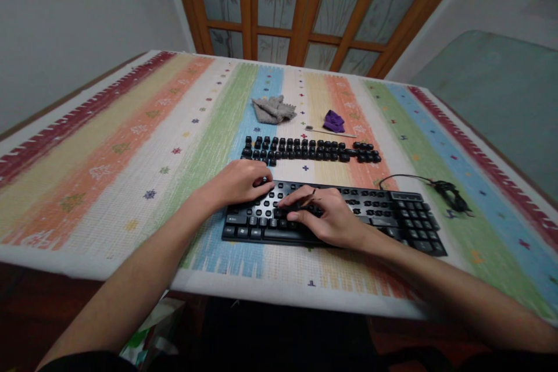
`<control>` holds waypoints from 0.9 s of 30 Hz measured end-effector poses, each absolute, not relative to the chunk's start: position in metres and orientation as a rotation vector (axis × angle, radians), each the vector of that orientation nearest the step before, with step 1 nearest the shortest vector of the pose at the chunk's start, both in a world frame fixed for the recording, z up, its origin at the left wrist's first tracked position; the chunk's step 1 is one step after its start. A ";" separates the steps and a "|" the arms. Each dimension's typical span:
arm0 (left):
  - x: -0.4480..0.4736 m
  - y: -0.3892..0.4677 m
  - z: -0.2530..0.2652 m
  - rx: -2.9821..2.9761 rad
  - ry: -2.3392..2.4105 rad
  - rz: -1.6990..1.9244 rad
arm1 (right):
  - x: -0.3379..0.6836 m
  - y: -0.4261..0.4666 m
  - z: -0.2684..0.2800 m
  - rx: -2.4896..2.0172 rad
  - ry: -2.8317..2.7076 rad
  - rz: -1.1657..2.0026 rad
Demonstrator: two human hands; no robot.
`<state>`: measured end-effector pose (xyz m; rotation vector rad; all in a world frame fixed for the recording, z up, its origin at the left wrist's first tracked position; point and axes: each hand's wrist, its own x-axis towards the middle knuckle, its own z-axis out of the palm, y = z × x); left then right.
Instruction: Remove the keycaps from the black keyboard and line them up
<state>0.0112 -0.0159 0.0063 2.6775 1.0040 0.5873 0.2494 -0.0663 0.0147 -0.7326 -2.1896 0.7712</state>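
Observation:
A black keyboard (300, 235) lies on the table, its cord at the far side. Its bottom rows and number pad carry keycaps, while many upper positions show bare key stems. My left hand (249, 179) rests over the keyboard's far left corner, fingers curled around the edge and thumb lying on top. Over the left middle part, the thumb and fingers of my right hand (329, 215) are pinched at a black keycap (278, 213), which looks to be at its place on the board. Something thin and brownish shows by the right fingers; I cannot make it out.
Loose black keycaps (305, 150) lie in rows beyond the keyboard. Behind them are a grey cloth (274, 110), a purple cloth (334, 121) and a thin stick with a dark head (329, 131). A bundled cable (451, 195) lies right on the striped tablecloth (174, 186).

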 end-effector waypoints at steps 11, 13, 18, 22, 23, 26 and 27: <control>0.012 -0.016 0.006 2.659 1.020 0.593 | 0.229 -0.059 0.039 -0.999 -2.442 0.740; 0.012 -0.016 0.006 2.637 1.007 0.605 | 0.227 -0.057 0.042 -1.063 -2.398 0.812; 0.013 -0.016 0.008 2.603 0.998 0.587 | 0.225 -0.052 0.039 -1.117 -2.298 0.933; 0.013 -0.016 0.008 2.597 1.033 0.564 | 0.227 -0.040 0.032 -1.082 -2.085 1.271; 0.013 -0.016 0.009 2.596 1.038 0.560 | 0.228 -0.036 0.031 -1.077 -2.028 1.381; 0.012 -0.017 0.011 2.571 1.026 0.586 | 0.234 -0.027 0.028 -1.049 -1.899 1.541; 0.011 -0.018 0.012 2.552 1.023 0.622 | 0.236 -0.025 0.028 -1.037 -1.873 1.540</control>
